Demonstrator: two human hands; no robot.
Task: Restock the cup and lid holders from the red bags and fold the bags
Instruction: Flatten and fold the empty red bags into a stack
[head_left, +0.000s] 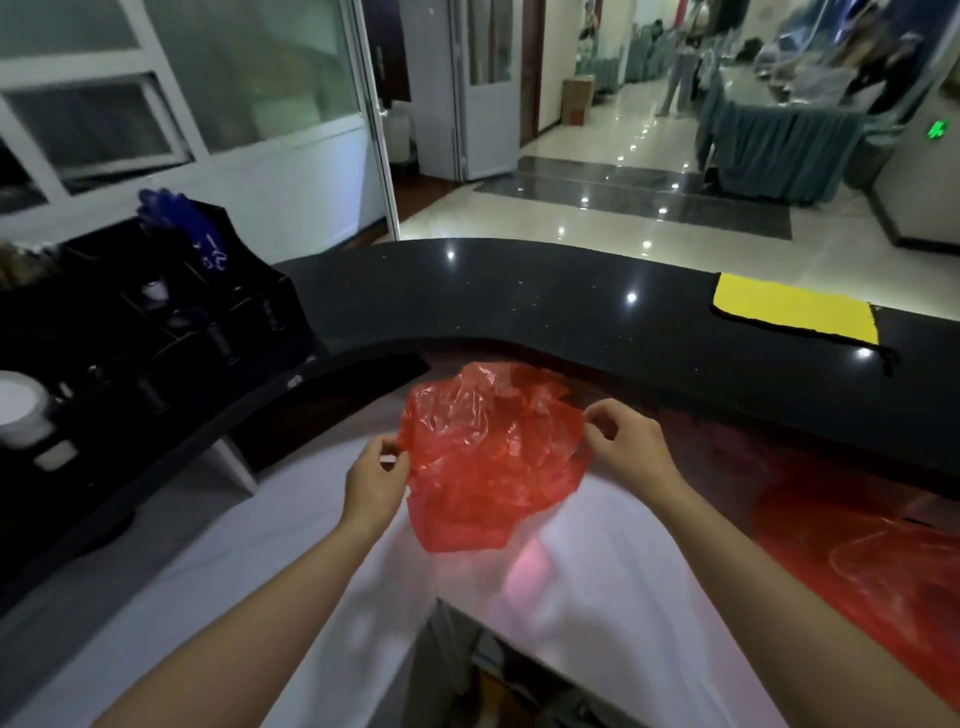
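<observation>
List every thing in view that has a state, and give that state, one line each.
red bag: empty, crumpled, held up over the white surface by both hands.
left hand: pinches the bag's left edge.
right hand: pinches the bag's right edge.
second red bag: lies loose at right.
yellow cloth: flat on the black counter.
black holder: upright, partly stocked.

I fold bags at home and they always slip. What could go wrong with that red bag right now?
The red bag is crumpled, and the left hand and right hand only pinch its side edges, so the thin plastic might slip free or fold crooked. It hangs over the white surface, unsupported, so it could sag and bunch up again.
</observation>
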